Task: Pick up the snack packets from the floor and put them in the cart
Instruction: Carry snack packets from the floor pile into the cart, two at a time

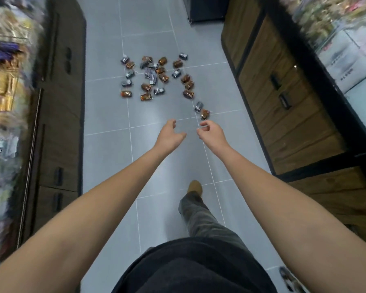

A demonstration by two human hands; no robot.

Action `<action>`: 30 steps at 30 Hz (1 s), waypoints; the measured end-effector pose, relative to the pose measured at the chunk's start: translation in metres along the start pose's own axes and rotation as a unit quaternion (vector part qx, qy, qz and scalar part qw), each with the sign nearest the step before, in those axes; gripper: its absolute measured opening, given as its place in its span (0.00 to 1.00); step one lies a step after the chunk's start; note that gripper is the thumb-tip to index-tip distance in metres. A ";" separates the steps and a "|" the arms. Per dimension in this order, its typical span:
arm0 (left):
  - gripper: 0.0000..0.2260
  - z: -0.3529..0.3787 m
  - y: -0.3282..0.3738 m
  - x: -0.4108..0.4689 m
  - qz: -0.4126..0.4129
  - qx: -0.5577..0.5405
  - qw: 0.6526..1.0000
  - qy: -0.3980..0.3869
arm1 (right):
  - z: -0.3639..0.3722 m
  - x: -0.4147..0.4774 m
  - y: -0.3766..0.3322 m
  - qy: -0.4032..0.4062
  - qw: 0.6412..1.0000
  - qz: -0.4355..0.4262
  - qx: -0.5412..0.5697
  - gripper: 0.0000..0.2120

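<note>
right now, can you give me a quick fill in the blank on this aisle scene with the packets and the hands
1. The snack packets lie scattered on the grey tiled ____.
2. Both hands reach forward, and each of them holds ____.
3. The packet nearest the right hand is coloured ____.
4. The left hand has its fingers ____, not clenched.

Missing words: floor; nothing; orange; open

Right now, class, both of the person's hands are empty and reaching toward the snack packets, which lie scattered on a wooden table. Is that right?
Not quite. The head view shows the snack packets scattered on the grey tiled floor, not on a wooden table. The rest holds: the left hand and the right hand are both empty and reaching toward them.
</note>
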State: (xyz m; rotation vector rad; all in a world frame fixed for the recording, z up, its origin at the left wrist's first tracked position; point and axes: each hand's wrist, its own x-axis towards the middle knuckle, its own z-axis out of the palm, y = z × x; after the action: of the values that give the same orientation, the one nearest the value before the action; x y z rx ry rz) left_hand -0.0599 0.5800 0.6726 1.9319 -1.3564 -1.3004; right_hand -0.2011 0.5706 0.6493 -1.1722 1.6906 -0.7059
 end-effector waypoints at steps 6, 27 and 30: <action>0.29 -0.006 0.054 0.085 -0.016 0.018 1.000 -0.020 | -0.018 0.101 -0.030 -0.005 1.000 0.021 0.002 0.13; 0.26 -0.011 0.210 0.403 0.001 0.036 0.995 -0.088 | -0.072 0.412 -0.121 0.023 0.995 0.100 0.014 0.15; 0.23 -0.006 0.227 0.461 0.007 0.052 0.992 -0.114 | -0.075 0.461 -0.128 0.042 0.990 0.135 0.015 0.15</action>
State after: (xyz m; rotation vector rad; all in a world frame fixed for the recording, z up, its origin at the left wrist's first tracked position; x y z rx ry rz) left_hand -0.1282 0.0711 0.6468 1.8828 -1.5731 -1.5100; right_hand -0.2714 0.0920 0.6186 -0.8801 1.8596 -0.6153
